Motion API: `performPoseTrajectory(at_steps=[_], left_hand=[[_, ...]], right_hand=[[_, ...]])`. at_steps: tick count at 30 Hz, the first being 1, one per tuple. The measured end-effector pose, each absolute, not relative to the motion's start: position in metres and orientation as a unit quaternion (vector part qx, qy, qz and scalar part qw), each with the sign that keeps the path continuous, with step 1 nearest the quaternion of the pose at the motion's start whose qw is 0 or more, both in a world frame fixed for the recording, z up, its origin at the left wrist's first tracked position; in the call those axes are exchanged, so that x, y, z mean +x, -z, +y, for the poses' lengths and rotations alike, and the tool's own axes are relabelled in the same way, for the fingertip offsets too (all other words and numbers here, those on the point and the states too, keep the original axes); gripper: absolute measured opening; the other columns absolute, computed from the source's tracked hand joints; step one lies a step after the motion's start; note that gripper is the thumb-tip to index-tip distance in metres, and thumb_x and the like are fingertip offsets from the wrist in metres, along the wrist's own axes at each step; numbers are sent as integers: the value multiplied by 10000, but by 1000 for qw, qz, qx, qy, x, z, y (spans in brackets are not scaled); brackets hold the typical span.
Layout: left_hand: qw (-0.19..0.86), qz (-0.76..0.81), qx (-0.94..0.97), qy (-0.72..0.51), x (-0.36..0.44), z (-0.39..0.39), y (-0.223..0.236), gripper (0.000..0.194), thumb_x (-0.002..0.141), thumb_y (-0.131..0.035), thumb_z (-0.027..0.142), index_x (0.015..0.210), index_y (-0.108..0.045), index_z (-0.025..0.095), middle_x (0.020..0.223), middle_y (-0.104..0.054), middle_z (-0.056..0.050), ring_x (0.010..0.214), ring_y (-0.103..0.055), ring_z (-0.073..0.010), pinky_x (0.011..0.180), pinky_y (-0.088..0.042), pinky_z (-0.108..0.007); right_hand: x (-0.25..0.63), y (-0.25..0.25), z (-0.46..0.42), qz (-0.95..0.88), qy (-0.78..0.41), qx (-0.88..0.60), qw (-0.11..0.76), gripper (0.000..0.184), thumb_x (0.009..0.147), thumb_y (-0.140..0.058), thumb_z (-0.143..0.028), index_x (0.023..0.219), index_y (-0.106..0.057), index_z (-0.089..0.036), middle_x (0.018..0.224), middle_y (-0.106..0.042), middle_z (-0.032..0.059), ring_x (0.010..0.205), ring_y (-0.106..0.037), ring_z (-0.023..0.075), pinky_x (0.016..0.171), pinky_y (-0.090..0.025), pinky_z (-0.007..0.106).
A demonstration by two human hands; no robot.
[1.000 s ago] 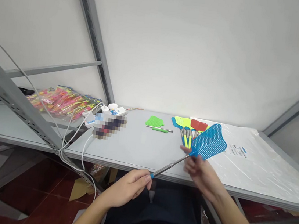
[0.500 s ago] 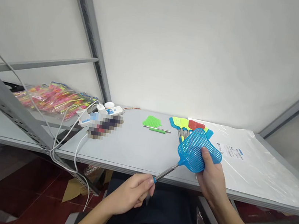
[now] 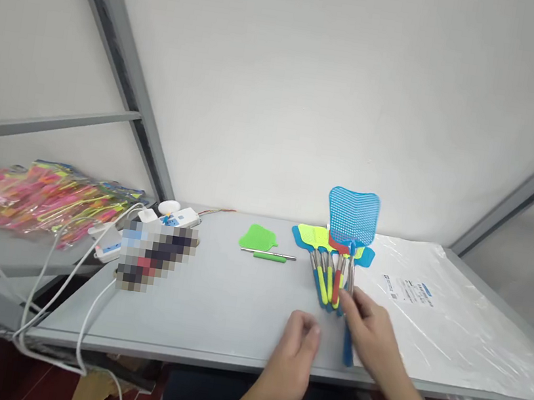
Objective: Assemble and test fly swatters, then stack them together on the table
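Note:
In my right hand (image 3: 368,327) is a blue fly swatter (image 3: 354,217), gripped round the lower shaft and held upright above the table, its blue handle pointing down. My left hand (image 3: 296,346) hovers left of that handle, fingers curled in, with nothing visible in them. Behind the swatter, a fanned pile of fly swatters lies on the table: yellow-green heads (image 3: 313,235), a partly hidden red head and blue ones, with blue, yellow and red handles (image 3: 329,285). Farther left are a green swatter head (image 3: 259,237), a metal rod (image 3: 235,248) and a green handle (image 3: 269,258).
A clear plastic bag with a printed label (image 3: 408,291) covers the table's right side. On the left are power strips (image 3: 182,217), white cables (image 3: 90,314) and a blurred-out object (image 3: 157,257). Bagged colourful items (image 3: 48,202) lie beyond the grey metal frame (image 3: 126,68).
The blue swatter has turned upright and moved over the pile. My left hand has let go of its handle; my right hand has shifted from the head to the shaft.

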State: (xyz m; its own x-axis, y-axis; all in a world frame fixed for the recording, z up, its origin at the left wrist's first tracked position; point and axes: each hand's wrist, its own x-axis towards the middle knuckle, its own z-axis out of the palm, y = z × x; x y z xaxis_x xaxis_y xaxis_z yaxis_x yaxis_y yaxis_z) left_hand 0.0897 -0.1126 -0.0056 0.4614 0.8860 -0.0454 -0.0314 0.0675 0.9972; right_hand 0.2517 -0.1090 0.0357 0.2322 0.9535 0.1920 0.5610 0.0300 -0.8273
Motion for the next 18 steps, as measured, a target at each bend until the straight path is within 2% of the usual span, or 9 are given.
performPoseTrajectory(at_steps=[2,4,7,9,12,14,18], left_hand=[[541,358,668,-364,86,-92,-8,257,994,-391,443,1024,-497,212,1020,-539,-50,928,-521,-177,881,-436,-329],[433,323,762,-358,78,-62,-24,173,996,-406,343,994,-518,211,1067,-543,-65,1000,-518,-196,914,-422,-336],[223,326,873,-287,64,-8,-38,150,989,-398,265,963,-532,203,1090,-540,-72,1045,-504,-210,939,-411,-352],[187,344,880,-270,54,26,-38,151,979,-410,252,948,-547,194,1069,-545,-80,1012,-503,-230,909,-415,-387],[160,369,881,-249,40,60,-26,164,976,-407,243,936,-558,192,1054,-546,-85,975,-503,-242,854,-425,-403],[144,384,881,-234,32,70,-17,169,977,-405,241,934,-562,194,1058,-548,-86,973,-501,-248,837,-426,-408],[124,400,885,-205,26,71,-3,151,971,-422,246,957,-566,201,1115,-553,-88,1009,-490,-262,847,-416,-428]], right_hand=[[273,-43,-88,-594,-150,-723,319,389,946,-431,-492,687,-531,-219,628,-581,20,608,-527,190,567,-340,286],[285,-47,-64,-596,-108,-767,211,363,959,-404,-441,739,-575,-209,676,-634,64,630,-575,217,574,-343,294],[290,-46,-31,-599,-99,-781,146,290,954,-417,-350,959,-639,-163,779,-686,125,681,-631,250,576,-347,296],[287,-43,-12,-607,-96,-780,118,347,965,-389,-318,1163,-601,-129,859,-702,153,741,-655,265,592,-361,297],[280,-38,7,-613,-89,-782,74,474,980,-353,-304,1377,-452,-65,918,-703,188,835,-668,290,633,-389,311],[277,-34,15,-616,-88,-782,42,508,975,-357,-278,1419,-396,-34,920,-701,197,873,-668,299,657,-407,322],[271,-27,21,-622,-82,-778,-15,500,967,-351,-242,1417,-401,-31,919,-697,200,876,-667,328,665,-437,359]])
